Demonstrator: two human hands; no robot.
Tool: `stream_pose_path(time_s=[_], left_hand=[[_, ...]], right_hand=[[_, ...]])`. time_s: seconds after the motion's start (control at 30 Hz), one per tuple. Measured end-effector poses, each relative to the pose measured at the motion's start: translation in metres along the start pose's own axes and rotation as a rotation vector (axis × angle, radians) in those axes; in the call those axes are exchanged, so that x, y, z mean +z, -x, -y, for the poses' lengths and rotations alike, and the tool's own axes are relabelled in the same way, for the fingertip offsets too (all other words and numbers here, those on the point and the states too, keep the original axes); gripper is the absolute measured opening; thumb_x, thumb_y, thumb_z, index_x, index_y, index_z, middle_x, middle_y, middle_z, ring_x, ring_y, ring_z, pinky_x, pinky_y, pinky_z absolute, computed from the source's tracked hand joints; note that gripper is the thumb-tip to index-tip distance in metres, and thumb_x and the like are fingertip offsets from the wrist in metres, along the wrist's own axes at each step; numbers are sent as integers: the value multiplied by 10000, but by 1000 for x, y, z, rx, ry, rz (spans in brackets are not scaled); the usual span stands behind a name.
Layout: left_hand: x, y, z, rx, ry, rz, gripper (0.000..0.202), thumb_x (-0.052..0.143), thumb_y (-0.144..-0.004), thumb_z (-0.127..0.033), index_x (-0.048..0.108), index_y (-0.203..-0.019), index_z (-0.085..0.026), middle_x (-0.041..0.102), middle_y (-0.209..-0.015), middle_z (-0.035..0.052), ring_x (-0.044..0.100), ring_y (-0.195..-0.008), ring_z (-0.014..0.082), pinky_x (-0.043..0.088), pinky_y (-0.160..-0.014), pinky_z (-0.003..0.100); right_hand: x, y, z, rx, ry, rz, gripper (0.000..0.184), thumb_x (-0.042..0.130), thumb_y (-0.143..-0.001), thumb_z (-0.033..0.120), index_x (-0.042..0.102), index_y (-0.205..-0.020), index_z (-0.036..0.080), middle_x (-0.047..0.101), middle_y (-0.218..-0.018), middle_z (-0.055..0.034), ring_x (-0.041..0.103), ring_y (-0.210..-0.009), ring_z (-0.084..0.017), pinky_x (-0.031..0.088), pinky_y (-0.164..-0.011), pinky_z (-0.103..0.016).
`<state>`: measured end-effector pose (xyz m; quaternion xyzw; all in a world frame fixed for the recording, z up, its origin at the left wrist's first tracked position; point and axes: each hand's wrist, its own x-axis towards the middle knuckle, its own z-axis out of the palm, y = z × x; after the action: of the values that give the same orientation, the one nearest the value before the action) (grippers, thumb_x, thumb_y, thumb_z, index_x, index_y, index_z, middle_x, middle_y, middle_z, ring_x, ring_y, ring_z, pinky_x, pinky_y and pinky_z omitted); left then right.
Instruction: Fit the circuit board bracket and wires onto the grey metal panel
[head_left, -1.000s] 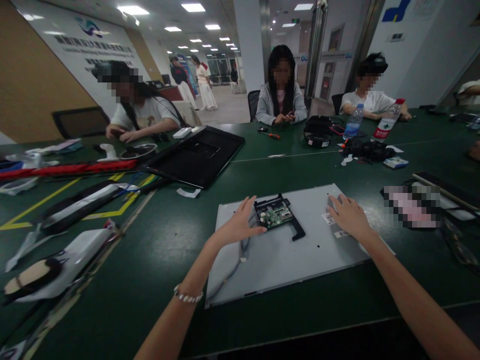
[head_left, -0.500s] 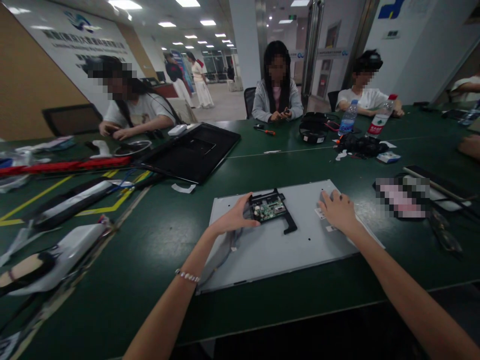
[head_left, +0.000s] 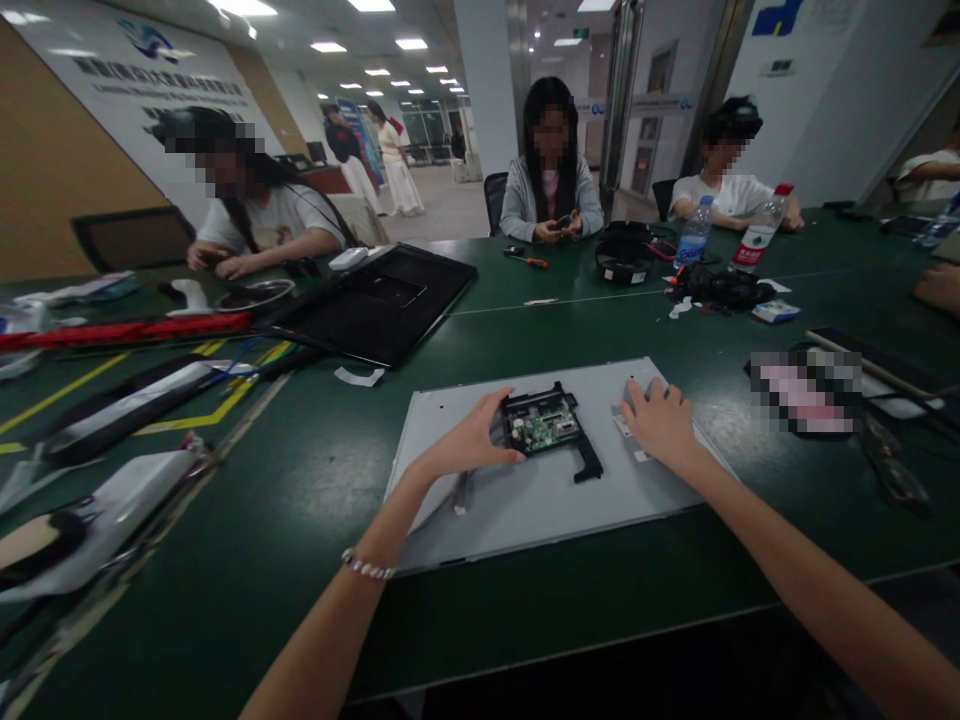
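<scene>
A flat grey display panel lies on the table in front of me. On it sits a green circuit board in a black plastic bracket with a hooked arm at its right. My left hand holds the board assembly by its left edge, thumb at the near side and fingers at the far side. A thin grey cable runs from under that hand across the panel. My right hand rests on the panel's right part, fingers apart and slightly bent, beside small white labels.
A black monitor back cover lies beyond the panel to the left. Farther back are a screwdriver, a tape roll and two bottles. A phone and glasses lie right. Several people sit around the table.
The panel has slid a little left and away from me, my right hand moving with it. The board in my left hand now sits slightly farther right on the panel.
</scene>
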<state>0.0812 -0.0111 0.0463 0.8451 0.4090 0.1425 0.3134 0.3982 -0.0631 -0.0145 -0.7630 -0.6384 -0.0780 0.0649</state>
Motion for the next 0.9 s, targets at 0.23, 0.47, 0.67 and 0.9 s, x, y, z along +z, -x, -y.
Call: stream_pose_path(time_s=[0.23,0.47,0.67,0.9], left_hand=[[8,10,-7,57,83,45,1053,767,-668,-402,210,-1525,-149,276,-1517,202,301,-1389,377,220,-1164,533],[12,12,-4,66,98,51,1062,771,-674,-407,192,-1529,-159,255,-1514,198,285,-1392,377,213,-1167,539],[14,13,-5,64,105,78,1077,763,-670,-395,168,-1540,-178,241,-1515,193,278,-1388,396,234,-1147,567],[19,15,-10,57,90,76,1106,774,-656,-430,170,-1546,-172,216,-1533,196,254,-1402,395,234,-1154,558]], right_hand=[[0,3,3,-34,34,-11,531,361,-988,454,448,-1436,184,472,-1381,-250,446,-1188,-450,396,-872,-557],[1,-2,-9,-101,-51,-12,537,388,-972,449,483,-1408,149,505,-1350,-259,461,-1212,-457,387,-919,-608],[-5,-14,0,-406,-524,60,642,351,-970,526,286,-1521,202,358,-1543,-149,313,-1421,-327,298,-1128,-537],[-13,-5,24,-707,-705,221,851,565,-861,599,163,-1552,306,183,-1623,-83,226,-1463,-317,266,-1161,-525]])
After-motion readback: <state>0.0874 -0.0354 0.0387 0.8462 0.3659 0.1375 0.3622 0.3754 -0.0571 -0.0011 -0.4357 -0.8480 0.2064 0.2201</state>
